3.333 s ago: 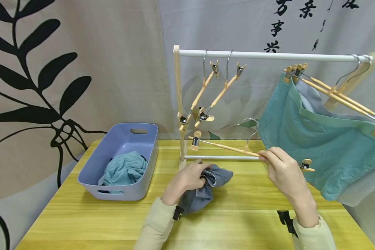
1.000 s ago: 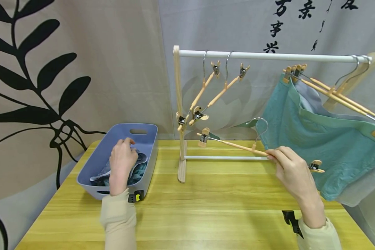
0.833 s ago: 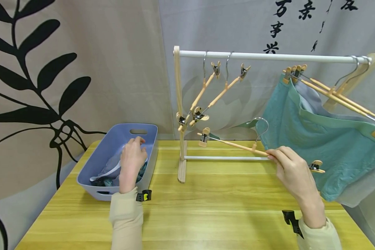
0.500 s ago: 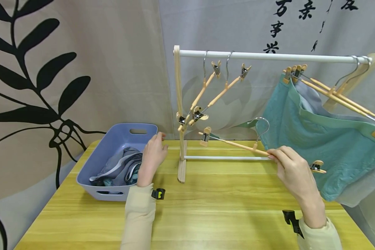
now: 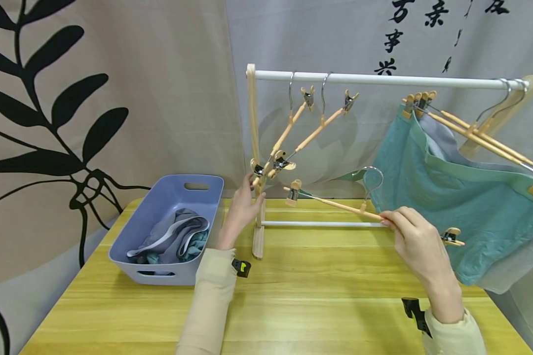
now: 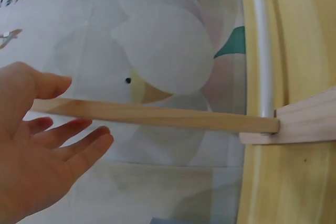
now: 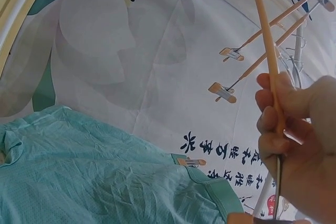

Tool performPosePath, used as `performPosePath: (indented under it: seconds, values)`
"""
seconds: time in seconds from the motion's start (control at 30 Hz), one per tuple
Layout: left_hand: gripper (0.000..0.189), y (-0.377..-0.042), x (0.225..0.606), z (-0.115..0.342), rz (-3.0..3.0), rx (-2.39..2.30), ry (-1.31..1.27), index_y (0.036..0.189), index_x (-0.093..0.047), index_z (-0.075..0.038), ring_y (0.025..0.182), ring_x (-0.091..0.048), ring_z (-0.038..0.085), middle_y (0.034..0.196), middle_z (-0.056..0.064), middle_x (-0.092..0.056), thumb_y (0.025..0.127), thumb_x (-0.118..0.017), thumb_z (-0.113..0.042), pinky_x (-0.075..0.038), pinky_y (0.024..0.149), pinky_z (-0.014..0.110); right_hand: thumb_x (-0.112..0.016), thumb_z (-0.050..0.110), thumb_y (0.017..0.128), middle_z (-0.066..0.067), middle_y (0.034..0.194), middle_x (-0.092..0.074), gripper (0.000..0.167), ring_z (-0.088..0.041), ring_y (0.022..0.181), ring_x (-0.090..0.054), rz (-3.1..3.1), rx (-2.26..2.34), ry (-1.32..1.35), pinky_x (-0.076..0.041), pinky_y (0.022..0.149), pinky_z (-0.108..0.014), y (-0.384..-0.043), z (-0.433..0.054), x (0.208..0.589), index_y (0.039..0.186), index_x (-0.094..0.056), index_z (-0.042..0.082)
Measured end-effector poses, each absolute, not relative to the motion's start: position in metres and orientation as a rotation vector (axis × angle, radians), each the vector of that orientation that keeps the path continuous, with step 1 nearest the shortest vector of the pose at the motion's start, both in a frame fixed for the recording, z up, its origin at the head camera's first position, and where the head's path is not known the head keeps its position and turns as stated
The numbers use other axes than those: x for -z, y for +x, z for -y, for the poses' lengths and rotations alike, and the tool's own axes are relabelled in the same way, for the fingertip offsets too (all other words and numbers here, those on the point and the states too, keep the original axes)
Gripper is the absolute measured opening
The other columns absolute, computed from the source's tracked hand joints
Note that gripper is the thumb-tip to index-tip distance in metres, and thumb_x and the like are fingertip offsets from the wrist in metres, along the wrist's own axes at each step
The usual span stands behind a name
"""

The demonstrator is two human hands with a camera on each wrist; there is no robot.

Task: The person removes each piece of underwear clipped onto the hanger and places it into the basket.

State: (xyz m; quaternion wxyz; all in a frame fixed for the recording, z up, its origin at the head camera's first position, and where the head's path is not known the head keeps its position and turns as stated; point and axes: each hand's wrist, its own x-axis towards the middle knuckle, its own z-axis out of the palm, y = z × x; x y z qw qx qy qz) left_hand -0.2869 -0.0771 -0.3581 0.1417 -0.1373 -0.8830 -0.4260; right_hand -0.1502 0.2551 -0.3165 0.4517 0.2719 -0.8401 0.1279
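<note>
My right hand (image 5: 419,246) grips a wooden clip hanger (image 5: 337,204) by its bar. In the right wrist view, the fingers curl round the hanger bar (image 7: 268,40); no garment hangs from its visible clip. My left hand (image 5: 241,212) is at the left upright (image 5: 251,113) of the drying rack, near the clips of two bare hangers. The left wrist view has the wooden upright (image 6: 173,116) passing between thumb and loosely bent fingers, not gripped; whether they touch it is unclear. A grey-blue garment (image 5: 171,236) lies bunched over teal cloth (image 5: 197,244) in the blue basket (image 5: 157,202).
Teal shorts (image 5: 466,202) and a paler garment behind them hang at the rack's right end. Two bare clip hangers (image 5: 322,125) hang from the white rail (image 5: 382,79) at its left. A patterned curtain (image 5: 173,98) stands behind the wooden table (image 5: 320,305).
My left hand has carried the grey-blue garment into the basket, let go and moved right to the rack's upright. My right hand still holds the hanger, shifted slightly right.
</note>
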Motion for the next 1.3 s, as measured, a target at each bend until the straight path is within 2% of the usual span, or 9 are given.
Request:
performPosePath:
  seconds: [0.2, 0.47, 0.73, 1.0, 1.1, 1.3]
  values:
    - [0.06, -0.291, 0.361, 0.07, 2.519, 1.178, -0.356, 0.145, -0.025, 0.005, 0.108, -0.061, 0.042, 0.123, 0.029, -0.056, 0.095, -0.054, -0.013, -0.051, 0.091, 0.049, -0.038, 0.033, 0.101, -0.01, 0.076, -0.062, 0.05, -0.021, 0.071, -0.058, 2.09, -0.305, 0.65, -0.047, 0.066, -0.029, -0.15, -0.256, 0.316, 0.088, -0.069, -0.004]
    - [0.055, -0.295, 0.363, 0.063, 2.562, 1.092, -0.259, 0.145, -0.028, 0.001, 0.096, -0.064, 0.04, 0.121, 0.025, -0.058, 0.096, -0.05, -0.012, -0.054, 0.079, 0.049, -0.042, 0.03, 0.1, -0.012, 0.075, -0.061, 0.045, -0.023, 0.07, -0.057, 2.097, -0.301, 0.638, -0.046, 0.066, -0.03, -0.151, -0.259, 0.314, 0.088, -0.068, -0.004]
    - [0.054, -0.295, 0.368, 0.061, 2.512, 0.969, -0.273, 0.142, -0.032, 0.003, 0.087, -0.066, 0.041, 0.116, 0.025, -0.06, 0.093, -0.052, -0.011, -0.055, 0.07, 0.047, -0.046, 0.023, 0.099, -0.012, 0.075, -0.06, 0.037, -0.024, 0.069, -0.055, 2.055, -0.34, 0.621, -0.043, 0.064, -0.029, -0.149, -0.26, 0.306, 0.089, -0.068, -0.005]
    - [0.052, -0.296, 0.372, 0.062, 2.489, 0.923, -0.28, 0.14, -0.034, 0.004, 0.079, -0.065, 0.039, 0.109, 0.023, -0.062, 0.093, -0.051, -0.01, -0.055, 0.064, 0.045, -0.038, 0.031, 0.101, -0.014, 0.073, -0.059, 0.05, -0.025, 0.069, -0.055, 2.062, -0.241, 0.582, -0.045, 0.063, -0.032, -0.148, -0.269, 0.294, 0.088, -0.068, -0.007]
    - [0.051, -0.296, 0.373, 0.062, 2.486, 0.903, -0.283, 0.139, -0.035, 0.004, 0.076, -0.065, 0.037, 0.108, 0.022, -0.063, 0.093, -0.051, -0.01, -0.054, 0.062, 0.044, -0.043, 0.024, 0.101, -0.015, 0.073, -0.059, 0.041, -0.026, 0.069, -0.055, 2.059, -0.245, 0.56, -0.045, 0.064, -0.033, -0.147, -0.27, 0.29, 0.089, -0.068, -0.007]
    - [0.05, -0.296, 0.374, 0.063, 2.479, 0.892, -0.285, 0.137, -0.036, 0.003, 0.072, -0.065, 0.036, 0.104, 0.022, -0.063, 0.092, -0.052, -0.01, -0.054, 0.059, 0.042, -0.059, 0.005, 0.091, -0.016, 0.074, -0.06, 0.015, -0.03, 0.069, -0.056, 2.038, -0.274, 0.518, -0.044, 0.065, -0.036, -0.147, -0.271, 0.287, 0.091, -0.069, -0.006]
